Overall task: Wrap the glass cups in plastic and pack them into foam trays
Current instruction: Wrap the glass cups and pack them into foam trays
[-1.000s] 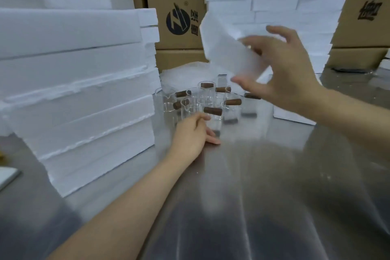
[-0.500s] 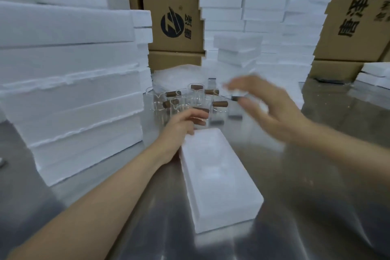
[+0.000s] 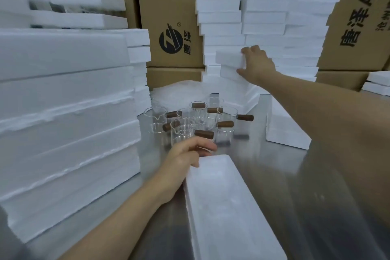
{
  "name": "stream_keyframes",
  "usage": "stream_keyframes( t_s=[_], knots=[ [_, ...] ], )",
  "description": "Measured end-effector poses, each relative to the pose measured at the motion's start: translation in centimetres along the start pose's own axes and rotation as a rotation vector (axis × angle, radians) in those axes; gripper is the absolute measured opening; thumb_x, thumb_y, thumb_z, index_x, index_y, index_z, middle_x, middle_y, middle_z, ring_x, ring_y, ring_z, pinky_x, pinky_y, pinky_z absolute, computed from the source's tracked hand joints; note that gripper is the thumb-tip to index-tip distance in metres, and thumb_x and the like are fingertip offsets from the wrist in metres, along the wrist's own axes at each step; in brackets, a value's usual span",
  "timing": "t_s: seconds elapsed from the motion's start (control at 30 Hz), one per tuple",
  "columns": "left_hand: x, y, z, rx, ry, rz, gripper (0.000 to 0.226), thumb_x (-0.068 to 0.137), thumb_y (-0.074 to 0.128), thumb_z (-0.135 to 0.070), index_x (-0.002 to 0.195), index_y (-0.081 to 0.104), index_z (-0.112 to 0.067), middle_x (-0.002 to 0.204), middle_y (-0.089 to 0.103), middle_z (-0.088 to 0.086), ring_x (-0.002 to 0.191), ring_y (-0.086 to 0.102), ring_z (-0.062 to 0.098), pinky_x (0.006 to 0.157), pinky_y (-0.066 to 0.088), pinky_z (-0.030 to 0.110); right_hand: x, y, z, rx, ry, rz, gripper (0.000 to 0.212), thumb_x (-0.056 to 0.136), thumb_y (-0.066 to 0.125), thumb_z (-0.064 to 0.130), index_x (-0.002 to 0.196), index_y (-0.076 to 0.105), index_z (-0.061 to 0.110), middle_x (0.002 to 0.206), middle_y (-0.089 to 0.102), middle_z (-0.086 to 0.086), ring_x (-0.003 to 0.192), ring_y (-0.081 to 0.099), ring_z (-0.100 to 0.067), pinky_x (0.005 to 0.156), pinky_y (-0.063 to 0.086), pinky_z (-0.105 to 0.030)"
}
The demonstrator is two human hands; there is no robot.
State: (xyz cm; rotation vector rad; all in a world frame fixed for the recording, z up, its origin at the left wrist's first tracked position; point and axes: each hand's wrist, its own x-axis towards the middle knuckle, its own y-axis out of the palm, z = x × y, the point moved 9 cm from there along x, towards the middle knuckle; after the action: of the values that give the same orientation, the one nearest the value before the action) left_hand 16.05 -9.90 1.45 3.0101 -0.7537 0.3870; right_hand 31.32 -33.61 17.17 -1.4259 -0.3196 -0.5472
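Note:
Several clear glass cups [image 3: 185, 121] with brown wooden handles stand clustered on the steel table. A white foam tray [image 3: 228, 207] lies lengthwise in front of them. My left hand [image 3: 187, 156] rests at the tray's far end, its loosely curled fingers beside the nearest cup and gripping nothing. My right hand [image 3: 256, 63] reaches to the back. It grips the end of a foam piece [image 3: 229, 58] on top of a low stack, fingers above and thumb below. A heap of clear plastic sheets [image 3: 179, 91] lies behind the cups.
Tall stacks of wide foam slabs [image 3: 63, 112] wall off the left side. Columns of small foam trays [image 3: 266, 17] stand at the back before cardboard boxes [image 3: 168, 6]. Another foam block [image 3: 285, 133] lies right of the cups. The steel table [image 3: 316, 207] stretches to the right.
The foam tray my right hand held a second ago now lies on the table. My right hand has gone back to the stack and gripped another piece. My left hand moved to the tray's end.

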Motion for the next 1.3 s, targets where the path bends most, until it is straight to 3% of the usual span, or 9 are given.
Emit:
stream_keyframes(
  t_s=[0.23,0.37,0.43,0.57,0.67,0.83,1.0,1.17,1.3],
  knots=[
    [0.0,-0.1,-0.3,0.05,0.05,-0.002,0.052,0.048,0.041,-0.006,0.092,0.068,-0.007,0.094,0.069,0.005,0.088,0.063,0.009,0.074,0.046,0.015,-5.6,-8.0,1.5,0.296,-0.142,-0.486,0.055,0.094,0.055,0.035,0.14,0.04,0.012,0.142,0.044,-0.003,0.132,0.039,-0.02,0.1,0.04,-0.035],
    [-0.1,-0.2,-0.4,0.063,0.048,0.001,0.054,0.047,0.04,-0.005,0.092,0.069,-0.009,0.096,0.07,0.005,0.096,0.065,0.016,0.077,0.049,0.018,-12.5,-16.1,0.6,0.699,-0.127,-0.743,0.05,0.094,0.045,0.048,0.131,0.046,0.013,0.111,0.056,0.012,0.097,0.053,0.004,0.075,0.041,-0.016],
    [-0.1,-1.2,-0.4,-0.012,0.017,-0.103,0.049,0.051,0.04,-0.001,0.091,0.068,-0.009,0.097,0.07,0.006,0.099,0.065,0.019,0.075,0.049,0.017,-13.8,-18.3,-1.5,0.84,0.031,-0.651,0.047,0.093,0.037,0.053,0.121,0.05,0.018,0.086,0.058,0.018,0.074,0.055,0.009,0.064,0.042,-0.018],
    [-1.8,-1.4,-4.1,0.148,0.272,-0.24,0.037,0.072,0.043,0.009,0.089,0.066,-0.013,0.107,0.065,-0.001,0.109,0.059,0.01,0.093,0.044,0.018,-17.7,-13.1,-4.2,0.678,0.481,0.112,0.036,0.098,0.036,0.043,0.085,0.053,0.014,0.048,0.059,0.0,0.043,0.056,-0.019,0.05,0.035,-0.027],
    [-2.6,-1.5,-6.0,0.311,0.302,-0.257,0.032,0.08,0.046,0.0,0.076,0.067,-0.024,0.089,0.065,-0.012,0.086,0.059,0.004,0.078,0.044,0.02,-21.9,-8.3,-3.8,0.408,0.318,0.421,0.038,0.103,0.035,0.037,0.08,0.054,0.013,0.059,0.055,-0.005,0.048,0.049,-0.019,0.048,0.035,-0.024],
    [-4.1,2.1,-6.1,1.246,0.41,0.145,0.029,0.074,0.032,-0.033,0.063,0.052,-0.015,0.064,0.052,-0.006,0.061,0.047,0.013,0.057,0.04,0.031,-25.2,-1.7,-2.8,0.218,0.24,0.742,0.033,0.102,0.036,0.024,0.081,0.055,0.006,0.062,0.058,-0.006,0.051,0.051,-0.021,0.049,0.038,-0.022],
    [-4.0,2.4,-5.8,1.241,0.442,0.133,0.036,0.076,0.024,-0.039,0.063,0.05,-0.017,0.067,0.052,-0.007,0.062,0.05,0.016,0.058,0.043,0.031,-24.0,1.6,-1.7,0.11,0.179,0.52,0.028,0.098,0.03,0.011,0.098,0.057,0.007,0.099,0.062,-0.013,0.075,0.057,-0.025,0.058,0.041,-0.028],
    [-3.4,0.0,-5.9,1.2,0.393,0.013,0.027,0.085,0.044,-0.019,0.059,0.041,-0.013,0.059,0.038,-0.009,0.054,0.038,0.011,0.055,0.029,0.028,-22.9,1.8,0.0,-0.005,0.169,0.353,0.019,0.091,0.036,0.001,0.074,0.043,0.008,0.087,0.049,-0.01,0.077,0.047,-0.028,0.054,0.031,-0.027],
    [-3.6,-0.1,-7.3,1.089,0.403,-0.123,0.032,0.09,0.04,-0.035,0.064,0.051,-0.021,0.067,0.051,-0.011,0.065,0.048,0.008,0.061,0.036,0.028,-21.1,-0.2,1.9,-0.167,0.124,0.343,0.02,0.098,0.033,0.023,0.107,0.048,0.014,0.1,0.052,-0.005,0.093,0.053,-0.029,0.072,0.032,-0.032]
  ],
)
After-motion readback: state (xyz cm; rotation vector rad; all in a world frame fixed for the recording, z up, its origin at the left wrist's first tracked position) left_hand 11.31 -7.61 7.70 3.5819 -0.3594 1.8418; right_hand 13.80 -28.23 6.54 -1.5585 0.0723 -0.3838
